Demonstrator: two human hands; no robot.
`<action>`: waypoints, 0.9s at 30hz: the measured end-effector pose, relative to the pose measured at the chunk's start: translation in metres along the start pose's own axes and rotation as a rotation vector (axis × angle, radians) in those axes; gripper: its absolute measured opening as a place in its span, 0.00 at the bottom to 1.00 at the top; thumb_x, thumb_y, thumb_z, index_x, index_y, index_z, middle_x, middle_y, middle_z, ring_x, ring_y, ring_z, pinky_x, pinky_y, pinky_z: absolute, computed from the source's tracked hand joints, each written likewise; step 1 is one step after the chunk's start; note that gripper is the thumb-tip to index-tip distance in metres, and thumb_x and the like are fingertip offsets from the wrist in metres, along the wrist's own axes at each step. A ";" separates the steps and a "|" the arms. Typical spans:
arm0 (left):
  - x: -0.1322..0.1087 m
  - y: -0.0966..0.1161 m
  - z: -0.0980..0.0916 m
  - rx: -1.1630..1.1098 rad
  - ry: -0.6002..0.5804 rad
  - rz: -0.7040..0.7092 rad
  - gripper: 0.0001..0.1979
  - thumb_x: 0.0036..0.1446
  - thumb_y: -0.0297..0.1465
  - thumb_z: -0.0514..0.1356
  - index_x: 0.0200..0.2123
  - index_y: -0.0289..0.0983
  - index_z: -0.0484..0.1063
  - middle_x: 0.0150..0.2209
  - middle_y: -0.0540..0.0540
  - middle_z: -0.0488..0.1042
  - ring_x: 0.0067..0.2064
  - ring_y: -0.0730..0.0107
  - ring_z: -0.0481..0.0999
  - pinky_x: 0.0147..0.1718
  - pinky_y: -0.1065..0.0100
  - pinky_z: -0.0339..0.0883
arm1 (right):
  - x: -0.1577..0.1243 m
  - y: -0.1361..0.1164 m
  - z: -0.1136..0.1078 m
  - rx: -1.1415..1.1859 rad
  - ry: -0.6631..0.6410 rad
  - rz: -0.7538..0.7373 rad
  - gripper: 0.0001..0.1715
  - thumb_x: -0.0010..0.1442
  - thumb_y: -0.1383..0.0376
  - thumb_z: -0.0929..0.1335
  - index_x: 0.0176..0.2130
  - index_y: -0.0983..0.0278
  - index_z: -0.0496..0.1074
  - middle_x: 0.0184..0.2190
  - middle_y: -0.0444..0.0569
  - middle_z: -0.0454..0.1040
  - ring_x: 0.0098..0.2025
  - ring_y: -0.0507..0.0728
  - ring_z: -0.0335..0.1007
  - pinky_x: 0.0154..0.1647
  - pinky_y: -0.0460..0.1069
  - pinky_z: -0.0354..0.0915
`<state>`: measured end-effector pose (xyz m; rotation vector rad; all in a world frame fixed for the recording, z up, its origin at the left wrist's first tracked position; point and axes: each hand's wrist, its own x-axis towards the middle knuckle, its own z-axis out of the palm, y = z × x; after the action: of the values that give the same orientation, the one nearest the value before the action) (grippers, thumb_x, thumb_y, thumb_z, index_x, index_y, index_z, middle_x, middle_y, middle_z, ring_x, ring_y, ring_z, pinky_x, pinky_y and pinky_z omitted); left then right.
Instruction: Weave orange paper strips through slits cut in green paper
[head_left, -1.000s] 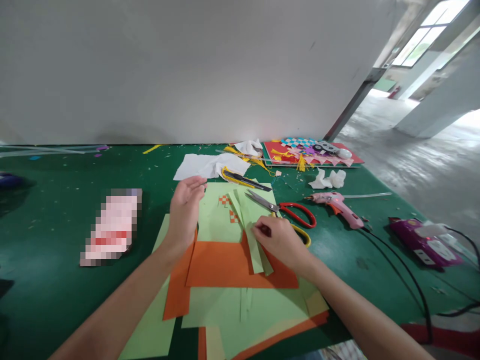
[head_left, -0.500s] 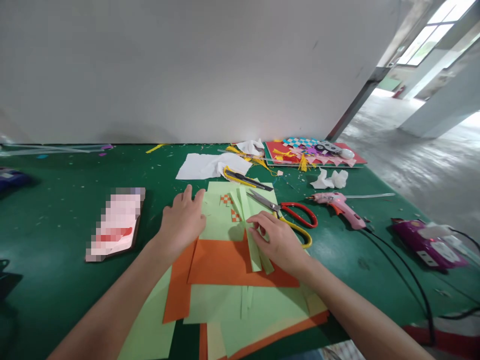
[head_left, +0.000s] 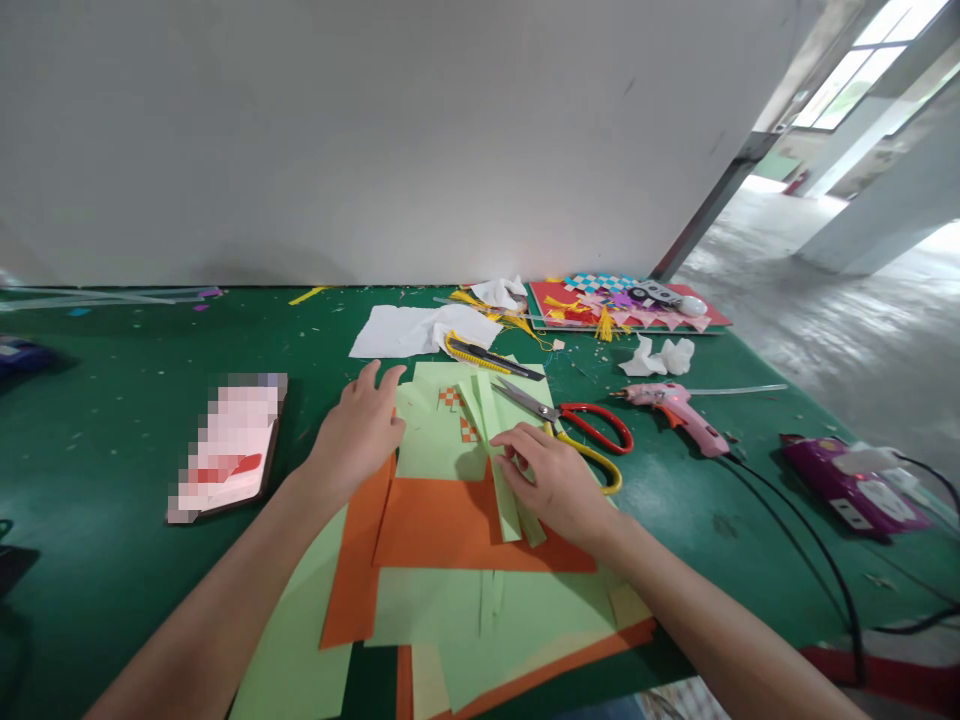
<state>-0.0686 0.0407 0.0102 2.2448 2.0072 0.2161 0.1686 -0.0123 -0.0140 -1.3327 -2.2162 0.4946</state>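
My left hand is open, fingers spread, at the left edge of a light green paper sheet. My right hand rests over narrow green paper strips, fingers loosely curled with a gap between thumb and forefinger. Beneath the strips lies an orange paper sheet. Two small orange-and-white checkered paper pieces sit on the green sheet, left of the strips. Scissors with one red and one yellow handle lie just beyond my right hand, blades pointing left. A yellow utility knife is behind the green sheet.
A pink glue gun with a cable lies on the right, near a purple power strip. At left is a phone. Crumpled white paper and a red board with decorations sit near the grey partition.
My left hand has shifted slightly left and up, away from the green sheet's edge. My right hand stays over the strips.
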 end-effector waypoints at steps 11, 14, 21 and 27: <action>0.007 -0.009 0.007 -0.221 0.097 0.080 0.35 0.48 0.17 0.51 0.61 0.37 0.59 0.63 0.36 0.54 0.62 0.44 0.60 0.57 0.51 0.59 | 0.001 0.000 -0.001 -0.016 -0.008 -0.008 0.09 0.63 0.69 0.62 0.42 0.63 0.69 0.38 0.49 0.74 0.33 0.54 0.68 0.34 0.48 0.61; 0.011 -0.010 0.010 -0.401 0.186 0.103 0.34 0.45 0.17 0.53 0.57 0.41 0.66 0.61 0.40 0.58 0.60 0.48 0.63 0.58 0.54 0.59 | 0.000 0.001 0.000 -0.010 -0.005 -0.012 0.10 0.63 0.69 0.62 0.43 0.62 0.69 0.39 0.50 0.74 0.33 0.54 0.68 0.35 0.48 0.62; 0.010 0.013 -0.010 -1.337 0.284 0.029 0.19 0.48 0.24 0.64 0.45 0.41 0.73 0.54 0.45 0.70 0.55 0.57 0.71 0.44 0.68 0.70 | -0.001 -0.003 -0.003 0.123 0.056 0.023 0.09 0.64 0.66 0.62 0.41 0.63 0.71 0.34 0.49 0.72 0.32 0.54 0.67 0.33 0.48 0.61; -0.005 0.044 -0.001 -1.712 0.101 -0.113 0.15 0.47 0.24 0.68 0.40 0.40 0.75 0.44 0.46 0.76 0.54 0.62 0.72 0.48 0.69 0.68 | 0.003 -0.014 -0.002 0.477 -0.008 0.090 0.16 0.61 0.57 0.67 0.46 0.63 0.72 0.33 0.46 0.73 0.32 0.52 0.68 0.28 0.45 0.62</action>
<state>-0.0262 0.0308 0.0197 0.9424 0.9826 1.3529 0.1586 -0.0163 -0.0039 -1.1711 -1.8839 0.9906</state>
